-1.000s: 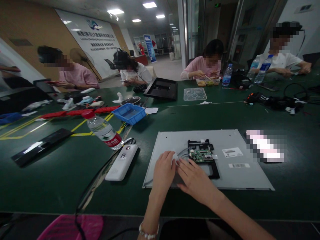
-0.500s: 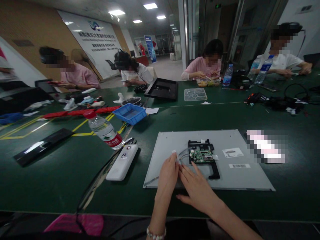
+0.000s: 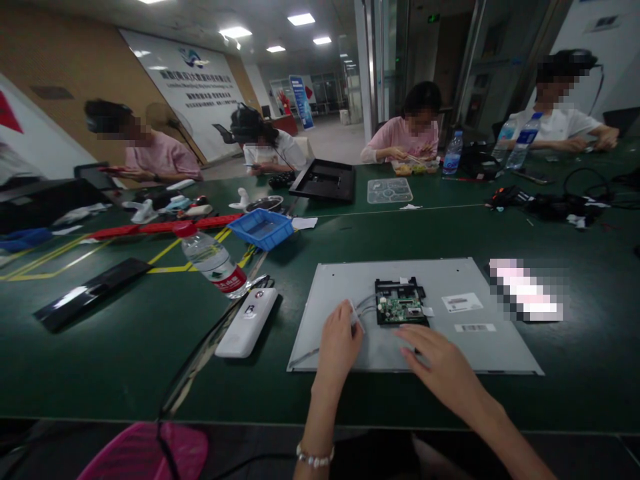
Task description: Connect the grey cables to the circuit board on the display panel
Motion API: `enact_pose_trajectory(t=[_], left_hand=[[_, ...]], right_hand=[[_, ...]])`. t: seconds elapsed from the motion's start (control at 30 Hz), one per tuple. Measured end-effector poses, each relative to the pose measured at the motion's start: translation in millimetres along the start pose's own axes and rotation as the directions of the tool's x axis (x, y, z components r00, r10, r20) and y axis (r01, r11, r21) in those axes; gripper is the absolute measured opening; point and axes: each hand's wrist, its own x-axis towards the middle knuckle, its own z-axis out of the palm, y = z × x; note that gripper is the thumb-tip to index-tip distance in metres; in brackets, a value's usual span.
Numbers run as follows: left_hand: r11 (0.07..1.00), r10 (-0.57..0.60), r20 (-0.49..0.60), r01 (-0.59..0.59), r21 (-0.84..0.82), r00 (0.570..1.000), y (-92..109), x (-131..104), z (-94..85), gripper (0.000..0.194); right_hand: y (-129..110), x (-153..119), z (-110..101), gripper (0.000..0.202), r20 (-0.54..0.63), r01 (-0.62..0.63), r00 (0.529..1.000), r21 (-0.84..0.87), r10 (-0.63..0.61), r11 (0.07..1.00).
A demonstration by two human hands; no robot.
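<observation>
Where your left hand [image 3: 340,340] rests on the grey panel [image 3: 345,283], its fingertips pinch a small white connector [image 3: 354,312] at the end of a thin bundle of wires [image 3: 367,303]; the wires run right to the green circuit board [image 3: 403,309].

Item 1, wires and connector: light, limp, easily kinked. You judge them fragile at the plug; hold by the white plastic body, not by the strands.

Item 2, your right hand [image 3: 440,367]: open, fingers spread, palm down on the near part of the panel, just below the black bracket [image 3: 400,287] that frames the board. It grips nothing.

Item 3, circuit board: small, stiff, seated in the bracket near the middle of the panel. Likely delicate on its face; take it by the edges if at all.

Item 4, panel: broad, thin, flat on the green table [image 3: 125,347], with two white labels [image 3: 463,303] toward its right side. Probably stiff but prone to flex; lift with both hands at opposite edges.

Item 5, surroundings: a white oblong device [image 3: 247,322] lies just left of the panel, a water bottle [image 3: 210,260] lies tilted beyond it, a blue tray [image 3: 261,228] sits farther back. Other people sit at the far side of the table, their hands well apart from yours.
</observation>
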Motion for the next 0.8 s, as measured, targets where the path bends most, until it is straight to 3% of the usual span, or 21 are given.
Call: enact_pose_trajectory(t=[0.13,0.27,0.47,0.67,0.8], left_hand=[[1.000,-0.010,-0.022,0.009,-0.012,1.000,1.8,0.3,-1.2,0.036],[0.998,0.002,-0.077,-0.007,-0.064,0.997,2.7,1.7,-2.8,0.031],[0.995,0.042,-0.177,-0.057,-0.083,0.983,5.9,-2.2,-14.9,0.025],[0.994,0.100,-0.007,-0.100,0.051,0.995,12.4,-16.8,-24.4,0.034],[0.991,0.097,0.014,-0.098,0.092,0.995,13.3,-18.8,-22.5,0.029]], right_hand=[[53.1,3.3,-23.2,0.024,-0.130,-0.210,0.965,0.129,0.227,0.969],[88.9,11.3,-33.0,0.025,-0.057,-0.308,0.946,0.160,0.320,0.938],[94.7,28.3,-37.5,0.029,0.114,-0.307,0.949,0.121,0.294,0.944],[96.3,32.4,-32.2,0.030,0.145,-0.296,0.950,0.126,0.278,0.947],[96.3,30.5,-31.3,0.028,0.131,-0.293,0.953,0.180,0.272,0.939]])
